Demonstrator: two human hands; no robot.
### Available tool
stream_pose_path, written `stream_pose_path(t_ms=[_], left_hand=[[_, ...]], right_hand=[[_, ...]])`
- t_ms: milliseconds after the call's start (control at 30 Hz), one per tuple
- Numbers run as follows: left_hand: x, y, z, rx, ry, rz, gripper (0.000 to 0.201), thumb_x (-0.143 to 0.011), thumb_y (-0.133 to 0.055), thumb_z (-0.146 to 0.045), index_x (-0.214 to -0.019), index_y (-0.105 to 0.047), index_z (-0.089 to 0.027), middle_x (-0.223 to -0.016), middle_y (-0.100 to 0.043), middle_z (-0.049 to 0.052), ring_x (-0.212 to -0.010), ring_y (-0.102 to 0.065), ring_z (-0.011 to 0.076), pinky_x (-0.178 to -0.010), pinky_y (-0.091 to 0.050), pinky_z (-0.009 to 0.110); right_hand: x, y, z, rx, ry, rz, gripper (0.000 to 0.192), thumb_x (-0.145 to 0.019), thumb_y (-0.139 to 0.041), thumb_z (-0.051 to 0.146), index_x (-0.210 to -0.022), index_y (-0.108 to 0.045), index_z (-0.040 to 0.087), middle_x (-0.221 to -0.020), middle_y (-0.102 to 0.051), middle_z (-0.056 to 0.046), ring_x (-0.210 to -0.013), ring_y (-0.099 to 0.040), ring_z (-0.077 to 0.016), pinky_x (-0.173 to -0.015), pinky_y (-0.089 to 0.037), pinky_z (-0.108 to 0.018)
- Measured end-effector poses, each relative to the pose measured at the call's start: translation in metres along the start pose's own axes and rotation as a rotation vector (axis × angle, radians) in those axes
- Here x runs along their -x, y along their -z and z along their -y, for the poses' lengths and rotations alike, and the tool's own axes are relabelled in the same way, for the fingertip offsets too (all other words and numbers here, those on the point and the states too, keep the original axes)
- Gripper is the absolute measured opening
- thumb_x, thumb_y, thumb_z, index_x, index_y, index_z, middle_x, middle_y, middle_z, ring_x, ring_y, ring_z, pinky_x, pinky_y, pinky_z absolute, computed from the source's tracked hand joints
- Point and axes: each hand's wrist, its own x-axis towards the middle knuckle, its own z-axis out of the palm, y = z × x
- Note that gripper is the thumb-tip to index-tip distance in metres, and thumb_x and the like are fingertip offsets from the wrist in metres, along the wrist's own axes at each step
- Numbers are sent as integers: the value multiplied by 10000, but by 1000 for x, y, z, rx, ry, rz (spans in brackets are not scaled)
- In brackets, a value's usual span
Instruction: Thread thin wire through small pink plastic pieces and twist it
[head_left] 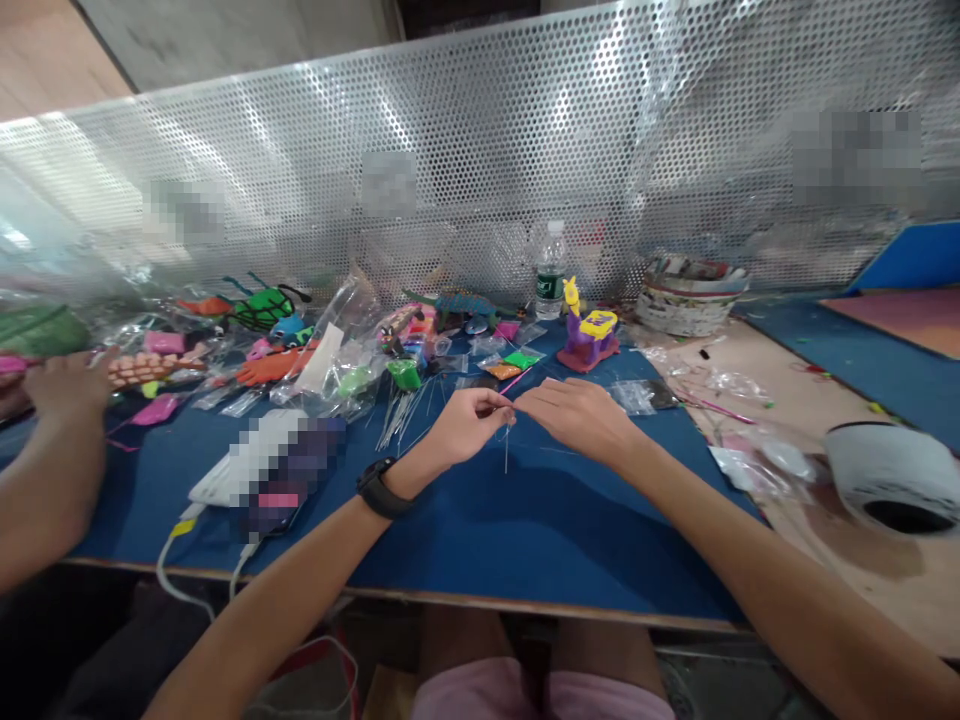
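My left hand (466, 424), with a black watch (381, 487) on its wrist, pinches a thin wire (507, 448) that hangs down over the blue table mat (480, 520). My right hand (581, 415) meets it fingertip to fingertip and pinches the same wire at its top. Both hands hover just above the mat at the table's middle. Whether a bead sits on the wire is too small to tell.
Small bags of coloured beads (517, 362), loose wires (401, 415), a purple and yellow beaded figure (589, 335), a water bottle (550, 270), a round basket (690, 295) and a perforated metal screen (480, 160) lie beyond. Another person's arm (45, 450) rests at left. A white bowl (892, 475) stands at right.
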Motion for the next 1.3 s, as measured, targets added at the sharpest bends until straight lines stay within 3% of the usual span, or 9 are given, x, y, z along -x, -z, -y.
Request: stream_pose_path(t_ms=[200, 300, 433, 700, 1300], left_hand=[[7, 4, -12, -334, -409, -204, 82, -909, -619, -235, -918, -678, -178, -873, -726, 39, -764, -659, 146, -721, -527, 269], [9, 4, -12, -434, -601, -254, 69, -934, -599, -218, -938, -660, -185, -883, -712, 40, -801, -659, 149, -752, -531, 280], [7, 4, -8, -480, -746, -275, 55, -943, -591, -187, -942, -646, -184, -878, -707, 37, -837, -653, 147, -787, -535, 287], [7, 5, -6, -497, -751, -245, 60, -945, -585, -172, -947, -642, -192, -895, -716, 29, -847, -645, 147, -813, -527, 294], [7, 8, -4, -504, -693, -165, 89, -955, -559, -195, -962, -647, -189, -897, -701, 46, -862, -653, 163, -805, -528, 299]], right_hand=[[-4, 10, -1, -555, -353, -57, 249, -957, -524, 349, -946, -723, 200, -858, -761, -34, -654, -653, -134, -615, -485, -256], [-4, 14, -2, -806, -429, -24, 286, -918, -573, 428, -935, -708, 177, -830, -748, -50, -582, -613, -119, -557, -482, -253], [-4, 13, 1, -925, -446, 31, 296, -878, -626, 457, -933, -708, 177, -823, -733, -44, -577, -586, -109, -558, -483, -253], [-4, 8, 8, -862, -382, 104, 259, -876, -636, 429, -831, -706, 184, -735, -675, -4, -558, -600, -98, -542, -456, -229], [-3, 6, 12, -708, -441, 17, 189, -875, -639, 375, -838, -671, 192, -699, -657, 11, -557, -576, -113, -551, -438, -250]])
